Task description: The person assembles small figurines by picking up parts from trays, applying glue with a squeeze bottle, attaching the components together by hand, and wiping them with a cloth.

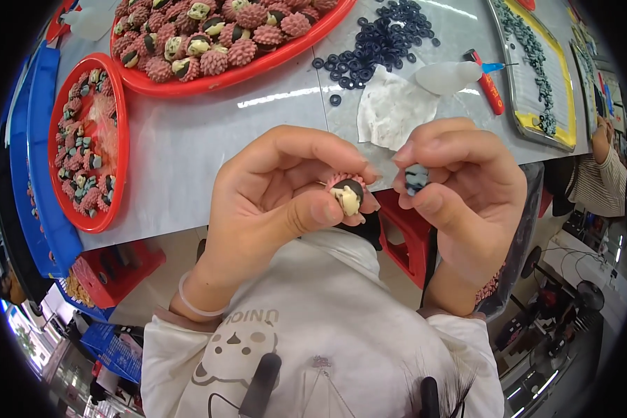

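Note:
My left hand (pixel 275 191) holds a small pink spiky hedgehog-shaped toy (pixel 346 193) with a cream face and a dark patch, pinched between thumb and fingers just in front of the table edge. My right hand (pixel 460 188) is closed on a small dark blue-grey piece (pixel 416 178), held close to the right of the toy. The two hands nearly touch above my white shirt.
A large red tray (pixel 272 63) of finished pink toys lies at the far side, a smaller red tray (pixel 120 132) of parts at left. Dark rubber rings (pixel 383 42), a white cloth (pixel 391 106), a red-handled tool (pixel 489 85) and a yellow-rimmed tray (pixel 563 83) lie on the grey table (pixel 188 153). Another person's arm (pixel 602 174) is at right.

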Available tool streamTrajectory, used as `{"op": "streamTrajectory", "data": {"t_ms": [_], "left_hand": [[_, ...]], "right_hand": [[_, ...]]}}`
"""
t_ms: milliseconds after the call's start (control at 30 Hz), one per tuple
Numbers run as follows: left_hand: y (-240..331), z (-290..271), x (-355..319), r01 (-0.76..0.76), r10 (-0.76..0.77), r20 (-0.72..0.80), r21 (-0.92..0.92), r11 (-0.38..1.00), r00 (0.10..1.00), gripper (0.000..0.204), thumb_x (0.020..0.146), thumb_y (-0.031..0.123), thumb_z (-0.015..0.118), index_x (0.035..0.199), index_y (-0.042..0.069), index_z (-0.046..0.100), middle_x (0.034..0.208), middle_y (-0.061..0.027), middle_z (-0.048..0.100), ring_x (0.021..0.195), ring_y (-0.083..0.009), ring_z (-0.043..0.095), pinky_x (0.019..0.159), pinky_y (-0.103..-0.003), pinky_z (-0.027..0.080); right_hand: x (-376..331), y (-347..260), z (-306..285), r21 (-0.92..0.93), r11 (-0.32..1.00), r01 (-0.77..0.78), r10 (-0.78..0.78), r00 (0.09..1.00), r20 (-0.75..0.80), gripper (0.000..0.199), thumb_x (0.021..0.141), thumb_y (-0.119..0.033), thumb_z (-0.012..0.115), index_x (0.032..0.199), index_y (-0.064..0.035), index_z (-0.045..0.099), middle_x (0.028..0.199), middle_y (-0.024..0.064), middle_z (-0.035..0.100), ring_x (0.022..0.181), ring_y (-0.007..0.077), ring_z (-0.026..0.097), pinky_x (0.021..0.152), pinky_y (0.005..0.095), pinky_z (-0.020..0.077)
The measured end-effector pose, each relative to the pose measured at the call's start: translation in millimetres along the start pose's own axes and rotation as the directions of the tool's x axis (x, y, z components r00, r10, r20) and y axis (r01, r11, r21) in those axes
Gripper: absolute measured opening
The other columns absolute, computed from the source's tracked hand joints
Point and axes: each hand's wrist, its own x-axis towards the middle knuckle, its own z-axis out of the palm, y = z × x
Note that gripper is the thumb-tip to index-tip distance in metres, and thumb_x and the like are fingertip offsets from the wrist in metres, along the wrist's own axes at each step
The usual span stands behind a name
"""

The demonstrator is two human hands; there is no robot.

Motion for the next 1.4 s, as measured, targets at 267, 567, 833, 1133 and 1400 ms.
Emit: {"op": "streamTrajectory", "data": {"t_ms": [267,567,833,1133,1400], "left_hand": [[0.1,9.5,-2.1,-0.016,0.039,-0.153,0.144,0.989,0.987,0.039,0.069,0.028,0.064,0.089,0.0,0.046,0.085,-0.0103,0.051,0.069,-0.0121,0.053,0.057,-0.019,0.045],[-0.9,3.4,-2.1,-0.108,0.126,-0.073,0.215,0.971,0.989,0.036,0.067,0.025,0.067,0.086,0.0,0.051,0.079,-0.0084,0.051,0.071,-0.011,0.052,0.064,-0.02,0.043],[8.8,2.3,-2.8,-0.118,0.149,-0.075,0.32,0.94,0.986,0.027,0.065,0.007,0.065,0.087,-0.004,0.052,0.079,-0.0095,0.052,0.073,-0.0122,0.052,0.063,-0.021,0.044],[110.8,-48.8,-15.0,-0.009,0.626,-0.035,0.998,0.067,0.779,0.03,0.076,0.011,0.052,0.103,-0.003,0.049,0.096,-0.0115,0.054,0.084,-0.0169,0.052,0.077,-0.025,0.039],[94.4,-29.3,63.9,0.106,0.383,0.078,0.894,-0.436,0.921,0.024,0.074,0.007,0.053,0.097,0.002,0.052,0.083,-0.0057,0.054,0.076,-0.0132,0.05,0.073,-0.021,0.039]], "right_hand": [[-1.6,2.9,11.4,-0.182,0.948,0.261,-0.261,0.965,0.024,0.022,0.062,0.002,0.065,0.08,0.0033,0.052,0.082,0.018,0.053,0.071,0.0184,0.054,0.062,0.0222,0.0459],[-3.7,7.4,19.9,-0.391,0.805,0.447,-0.467,0.883,0.049,0.026,0.058,-0.002,0.07,0.077,-0.0015,0.053,0.076,0.0164,0.056,0.062,0.0166,0.056,0.052,0.0209,0.0447],[-1.1,8.6,23.9,-0.555,0.654,0.514,-0.499,0.844,0.195,0.027,0.057,-0.008,0.071,0.079,-0.0041,0.056,0.076,0.0143,0.054,0.061,0.0162,0.053,0.049,0.0209,0.0433],[-6.7,7.3,-17.5,-0.631,0.649,0.425,-0.659,0.729,-0.187,0.03,0.079,-0.03,0.051,0.081,-0.0012,0.056,0.08,0.0111,0.049,0.063,0.0145,0.044,0.055,0.0228,0.0358],[8.0,17.2,-39.1,-0.555,0.784,0.279,-0.542,0.744,-0.391,0.011,0.079,-0.004,0.048,0.085,0.004,0.053,0.091,0.0096,0.049,0.07,0.012,0.042,0.062,0.0232,0.035]]}}
